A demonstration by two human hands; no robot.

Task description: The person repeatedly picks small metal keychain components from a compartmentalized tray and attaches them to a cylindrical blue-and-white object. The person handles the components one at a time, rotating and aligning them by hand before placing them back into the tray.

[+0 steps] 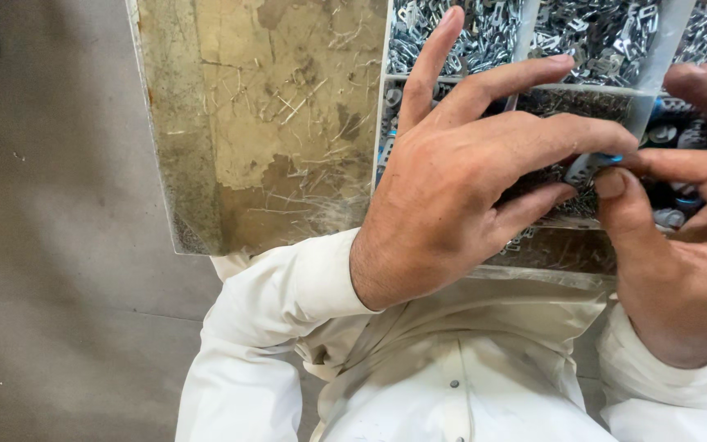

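Observation:
My left hand (pixel 468 176) hovers over a clear compartment tray (pixel 380 123), fingers spread and reaching right. My right hand (pixel 681 237) comes in from the right edge. Between the fingertips of both hands sits a small part with a metal body and a blue end (pixel 592 164); both hands pinch it. The compartments under the hands hold small silver metal clips (pixel 599 37) and dark fine pieces (pixel 583 102). White sleeves cover both of my forearms.
A worn, scratched yellow-brown board or tray section (pixel 263 115) with stray wire bits lies to the left. Grey floor (pixel 51 270) fills the left side. My white shirt (pixel 452 368) takes up the lower middle.

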